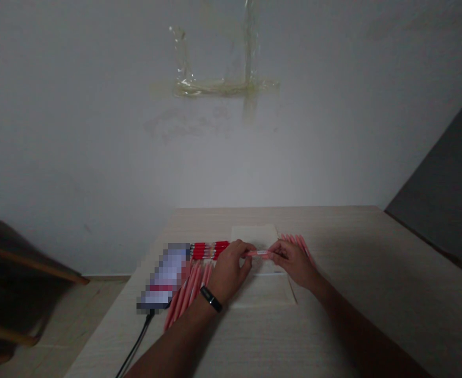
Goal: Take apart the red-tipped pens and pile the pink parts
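A slim pink pen (261, 253) with a white label or print on it lies level between my two hands, above a pale sheet (263, 294). My left hand (233, 268), with a black band on its wrist, pinches the pen's left end. The fingertips of my right hand (292, 260) are closed on its right end. Left of my left hand are several red pens (205, 245) in a row, with more pink pens (187, 294) lying side by side nearer me. Beyond my right hand, another group of pink pens (302, 242) is partly covered by it.
A blurred-out phone-like device (164, 278) rests at the table's left side, with a black cable (136, 341) running toward me. The wooden table (373, 273) meets a wall (313, 147) bearing old clear tape (215, 88). Dark furniture (14, 273) stands at the left.
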